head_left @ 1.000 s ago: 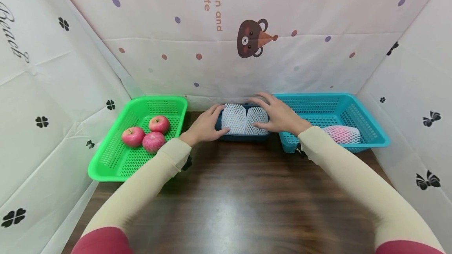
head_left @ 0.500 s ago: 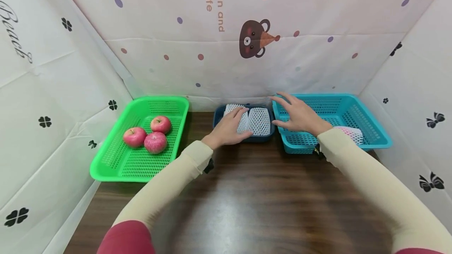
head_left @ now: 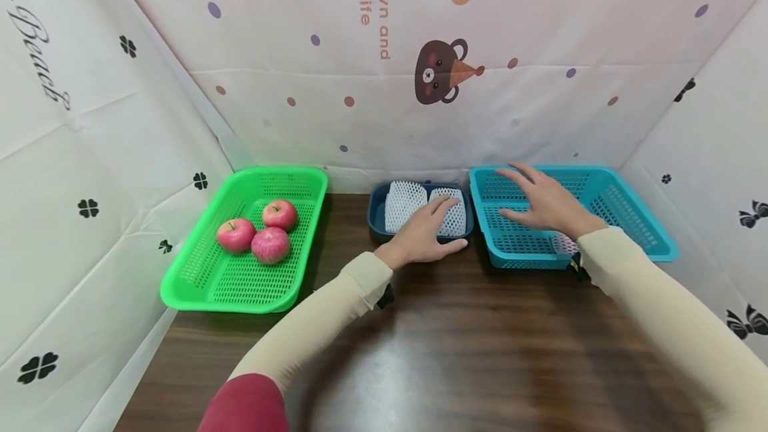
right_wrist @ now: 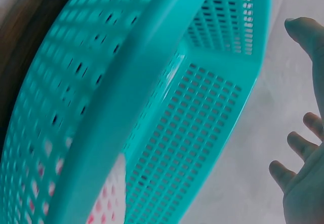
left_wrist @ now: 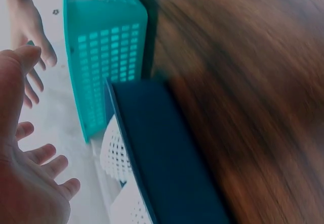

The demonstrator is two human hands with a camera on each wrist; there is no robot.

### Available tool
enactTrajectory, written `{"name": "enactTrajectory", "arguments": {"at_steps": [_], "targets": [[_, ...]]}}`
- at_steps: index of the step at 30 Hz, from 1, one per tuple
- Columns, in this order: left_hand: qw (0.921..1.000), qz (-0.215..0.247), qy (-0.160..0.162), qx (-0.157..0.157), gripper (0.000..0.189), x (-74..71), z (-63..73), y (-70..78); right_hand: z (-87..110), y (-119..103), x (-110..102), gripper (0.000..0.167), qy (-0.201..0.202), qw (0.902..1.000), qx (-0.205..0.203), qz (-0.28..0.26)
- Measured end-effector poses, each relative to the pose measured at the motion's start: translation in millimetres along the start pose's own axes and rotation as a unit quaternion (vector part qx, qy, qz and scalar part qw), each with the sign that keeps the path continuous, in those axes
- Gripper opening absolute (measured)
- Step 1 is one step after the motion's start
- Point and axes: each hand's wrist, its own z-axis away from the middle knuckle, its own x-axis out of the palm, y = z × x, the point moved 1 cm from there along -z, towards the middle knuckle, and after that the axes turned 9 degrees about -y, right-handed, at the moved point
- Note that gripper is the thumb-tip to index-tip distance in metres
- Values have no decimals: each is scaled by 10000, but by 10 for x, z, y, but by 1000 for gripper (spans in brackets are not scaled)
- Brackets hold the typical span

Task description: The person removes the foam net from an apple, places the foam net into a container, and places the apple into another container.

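Observation:
In the head view my left hand (head_left: 420, 232) hovers over the front of a small navy bin (head_left: 376, 211), fingers spread and holding nothing. The bin holds two white foam net sleeves (head_left: 403, 205); my fingers partly cover the right-hand one (head_left: 454, 220). Further right, my right hand (head_left: 551, 205) is above a blue perforated basket (head_left: 654, 232), its fingers apart and nothing between them. Low in that basket lies a pink-and-white netted item (head_left: 563, 243), mostly hidden by the right wrist. The right wrist view shows part of this netted item (right_wrist: 110, 196) behind the basket's wall.
At the left stands a green perforated basket (head_left: 198, 239) with three red apples (head_left: 270, 245) in it. A brown wooden table (head_left: 456, 345) carries everything. Patterned cloth (head_left: 300, 119) hangs close behind the containers and at both sides.
Both hands have moved right: the left from the navy bin's left side to its front right, the right from the bin to above the blue basket. The view has shifted slightly.

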Motion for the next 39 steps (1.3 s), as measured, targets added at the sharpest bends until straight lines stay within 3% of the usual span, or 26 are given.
{"name": "enactTrajectory", "arguments": {"at_steps": [11, 25, 32, 39], "targets": [[9996, 208, -189, 101, 85, 247, -37, 147, 151, 211, -20, 92, -350, 9993, 134, 23], [9989, 280, -316, 216, 85, 391, -104, 250, 193, 336, -74, 95, -902, 9953, 330, -115], [9969, 641, -426, 150, 85, 457, -139, 333, 179, 423, -69, 95, -1119, 9923, 453, -261], [9982, 444, -411, 39, 82, 499, -173, 419, 162, 484, -49, 99, -1526, 9857, 636, -335]]}}
